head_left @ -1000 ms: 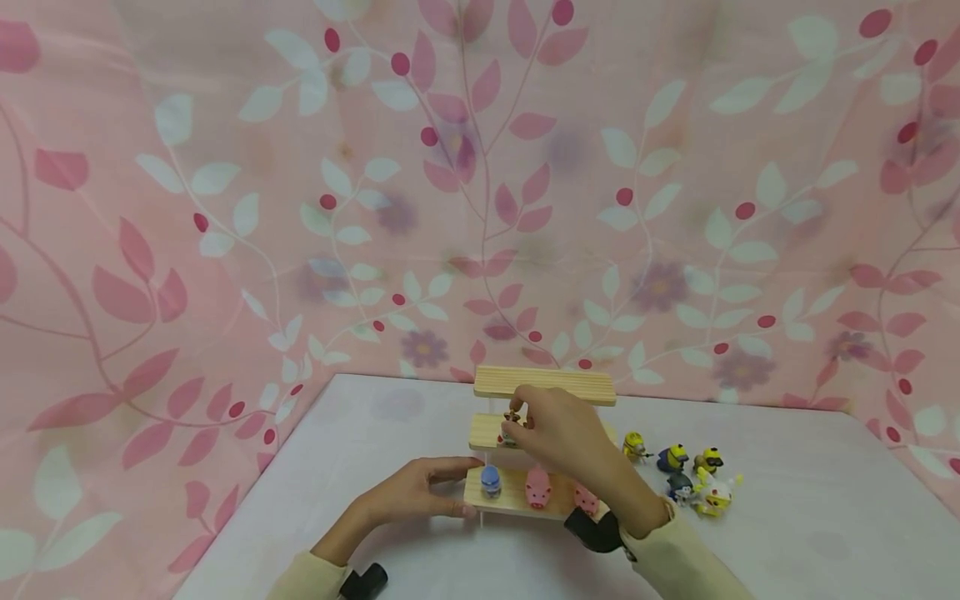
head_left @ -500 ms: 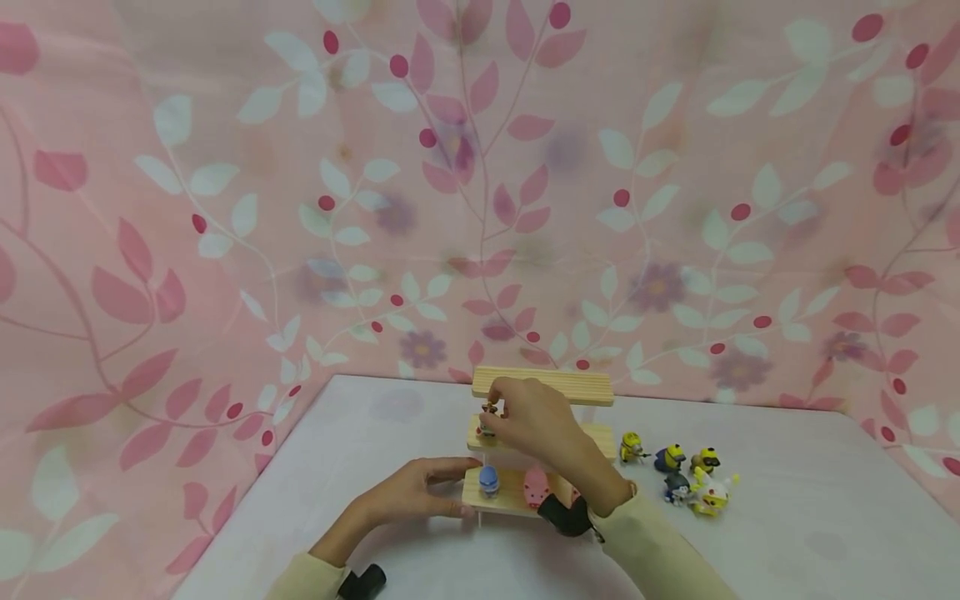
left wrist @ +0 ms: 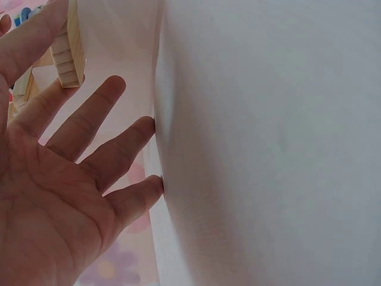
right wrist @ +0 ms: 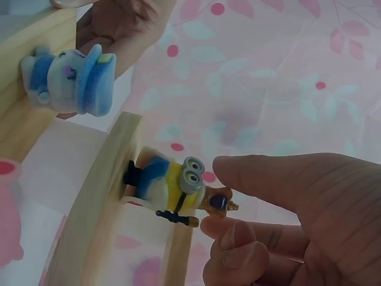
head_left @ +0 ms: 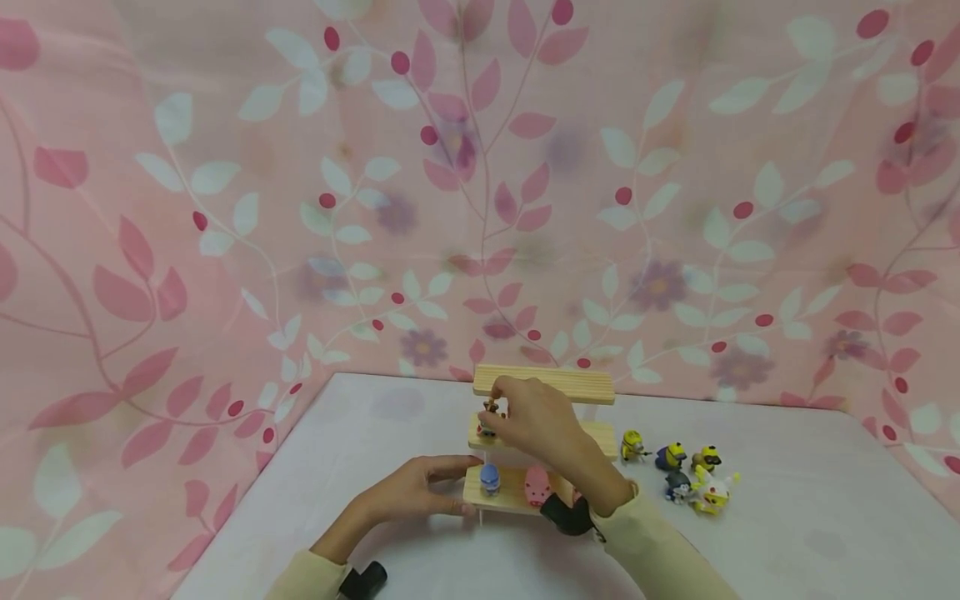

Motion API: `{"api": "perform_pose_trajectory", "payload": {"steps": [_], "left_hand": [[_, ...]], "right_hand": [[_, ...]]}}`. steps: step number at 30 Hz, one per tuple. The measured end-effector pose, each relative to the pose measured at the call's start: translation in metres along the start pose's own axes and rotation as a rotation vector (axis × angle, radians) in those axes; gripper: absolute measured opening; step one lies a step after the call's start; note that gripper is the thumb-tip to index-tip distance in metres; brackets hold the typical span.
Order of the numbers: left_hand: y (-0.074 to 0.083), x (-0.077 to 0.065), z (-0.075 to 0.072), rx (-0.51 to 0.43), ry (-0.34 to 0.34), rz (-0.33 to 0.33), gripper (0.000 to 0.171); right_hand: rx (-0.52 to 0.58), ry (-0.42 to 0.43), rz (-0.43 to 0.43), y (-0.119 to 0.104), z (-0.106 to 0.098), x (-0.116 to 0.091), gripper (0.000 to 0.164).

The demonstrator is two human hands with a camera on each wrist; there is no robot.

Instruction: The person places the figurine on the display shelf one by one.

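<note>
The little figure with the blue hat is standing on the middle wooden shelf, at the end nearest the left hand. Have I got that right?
Not quite: the figure with the blue hat stands on the bottom shelf, not the middle one, as the head view shows. It is indeed at the end nearest the left hand.

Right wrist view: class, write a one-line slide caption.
Right hand at the head of a goggled toy on a wooden shelf; blue-hatted toy on lower shelf.
</note>
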State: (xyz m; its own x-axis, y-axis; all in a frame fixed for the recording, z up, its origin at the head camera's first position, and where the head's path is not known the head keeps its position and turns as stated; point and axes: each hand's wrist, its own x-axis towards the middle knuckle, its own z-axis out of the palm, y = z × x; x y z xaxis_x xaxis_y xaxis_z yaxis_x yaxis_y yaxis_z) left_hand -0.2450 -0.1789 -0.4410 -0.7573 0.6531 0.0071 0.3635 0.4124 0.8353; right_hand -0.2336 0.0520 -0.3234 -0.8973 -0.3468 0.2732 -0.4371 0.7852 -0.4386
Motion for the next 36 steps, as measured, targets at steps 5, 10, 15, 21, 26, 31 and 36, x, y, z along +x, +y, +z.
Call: {"api": "perform_pose_trajectory", "payload": {"steps": [5,10,15,21,26,31,36], "left_hand": [[0.001,-0.001,0.000,-0.006,0.001,0.004,0.058],[0.000,-0.001,-0.001,0.011,0.008,0.005,0.058],[-0.001,0.001,0.000,0.019,0.006,0.007,0.059],[0.000,0.001,0.001,0.004,0.003,-0.006,0.059],[0.003,0.000,0.001,-0.011,0.004,-0.002,0.058],[0.003,0.000,0.001,-0.011,0.006,-0.001,0.058],[0.002,0.000,0.001,-0.014,0.005,0.002,0.058]], "right_hand": [[-0.029,0.026,0.000,-0.001,-0.004,-0.006,0.032],[-0.056,0.058,0.009,-0.004,-0.009,-0.016,0.033],[-0.097,0.081,0.003,-0.005,-0.015,-0.028,0.033],[-0.139,0.092,0.025,-0.001,-0.021,-0.043,0.026],[-0.162,0.094,0.041,0.005,-0.025,-0.055,0.023],[-0.164,0.087,0.062,0.011,-0.027,-0.064,0.023],[-0.160,0.077,0.076,0.017,-0.027,-0.071,0.024]]}}
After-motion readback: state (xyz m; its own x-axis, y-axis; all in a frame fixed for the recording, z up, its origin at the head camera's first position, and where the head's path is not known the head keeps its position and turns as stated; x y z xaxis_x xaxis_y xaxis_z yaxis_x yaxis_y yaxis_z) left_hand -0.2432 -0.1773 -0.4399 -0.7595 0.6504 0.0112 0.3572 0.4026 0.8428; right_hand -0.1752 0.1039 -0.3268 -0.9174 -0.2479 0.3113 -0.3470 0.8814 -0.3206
